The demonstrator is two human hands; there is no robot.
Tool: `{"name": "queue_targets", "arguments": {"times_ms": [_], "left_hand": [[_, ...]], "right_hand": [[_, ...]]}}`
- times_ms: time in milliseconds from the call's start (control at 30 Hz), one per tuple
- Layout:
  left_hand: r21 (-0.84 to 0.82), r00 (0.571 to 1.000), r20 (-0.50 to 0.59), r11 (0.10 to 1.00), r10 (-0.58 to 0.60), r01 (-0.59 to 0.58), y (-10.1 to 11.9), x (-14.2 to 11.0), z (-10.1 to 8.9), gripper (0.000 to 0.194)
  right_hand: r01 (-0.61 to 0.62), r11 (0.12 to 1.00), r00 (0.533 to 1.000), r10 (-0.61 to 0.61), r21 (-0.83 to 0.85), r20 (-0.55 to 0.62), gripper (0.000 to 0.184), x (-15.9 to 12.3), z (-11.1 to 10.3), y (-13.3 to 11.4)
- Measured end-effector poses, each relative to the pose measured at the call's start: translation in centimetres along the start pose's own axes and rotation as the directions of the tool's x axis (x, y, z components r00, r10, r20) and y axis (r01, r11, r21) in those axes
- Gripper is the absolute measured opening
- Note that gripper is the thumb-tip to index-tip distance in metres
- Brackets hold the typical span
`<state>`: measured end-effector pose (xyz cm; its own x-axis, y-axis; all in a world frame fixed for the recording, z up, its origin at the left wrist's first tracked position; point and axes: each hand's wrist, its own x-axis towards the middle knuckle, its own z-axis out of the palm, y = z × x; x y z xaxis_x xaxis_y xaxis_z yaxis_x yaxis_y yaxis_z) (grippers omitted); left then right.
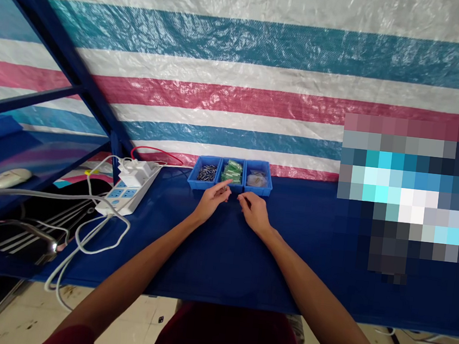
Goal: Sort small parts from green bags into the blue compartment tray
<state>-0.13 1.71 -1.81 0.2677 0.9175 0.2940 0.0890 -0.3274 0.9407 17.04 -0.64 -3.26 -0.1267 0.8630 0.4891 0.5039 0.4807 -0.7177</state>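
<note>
My red shirt (232, 339), my left hand (210, 199) half-curled, my right hand (255, 211) pinched (contents I cannot tell), before three blue bins (202, 185) of metal pieces (207, 173), green packets (232, 171), translucent items (257, 180): small-parts handling, seemingly, next calling for precision.

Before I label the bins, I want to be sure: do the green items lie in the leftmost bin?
No, the green items lie in the middle blue bin.

Glare speckles the striped sheeting (267, 44); the blue tabletop (220, 264) looks dimmer; pixelation blurs the right side.
</note>
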Motion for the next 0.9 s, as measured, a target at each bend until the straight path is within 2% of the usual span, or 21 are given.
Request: {"name": "queue_targets", "arguments": {"times_ms": [100, 300, 533, 667, 900], "left_hand": [[-0.008, 0.999, 0.041, 1.000, -0.001, 0.002, 0.05, -0.14, 0.05, 0.051], [0.103, 0.997, 0.026, 0.992, 0.066, -0.068, 0.08, -0.11, 0.03, 0.037], [0.198, 0.991, -0.077, 0.976, 0.112, -0.095, -0.11, 0.02, -0.01, 0.035], [0.225, 0.980, -0.099, 0.964, 0.170, -0.145, -0.03, 0.02, -0.04, 0.032], [0.230, 0.972, -0.163, 0.965, 0.169, -0.129, 0.46, -0.34, 0.13, 0.022]], "right_hand": [[0.001, 1.000, 1.000, -0.001, 0.001, 0.003, 0.026, 0.02, -0.02, -0.07], [0.005, 1.000, 1.000, -0.005, -0.020, 0.003, 0.028, 0.10, -0.01, -0.11], [0.006, 1.000, 1.000, -0.006, -0.008, 0.001, 0.028, 0.03, 0.06, 0.05], [0.002, 1.000, 1.000, -0.002, 0.002, 0.005, 0.028, 0.03, 0.07, 0.02], [-0.018, 1.000, 1.000, 0.018, -0.007, 0.024, 0.028, 0.02, -0.18, -0.29]]}}
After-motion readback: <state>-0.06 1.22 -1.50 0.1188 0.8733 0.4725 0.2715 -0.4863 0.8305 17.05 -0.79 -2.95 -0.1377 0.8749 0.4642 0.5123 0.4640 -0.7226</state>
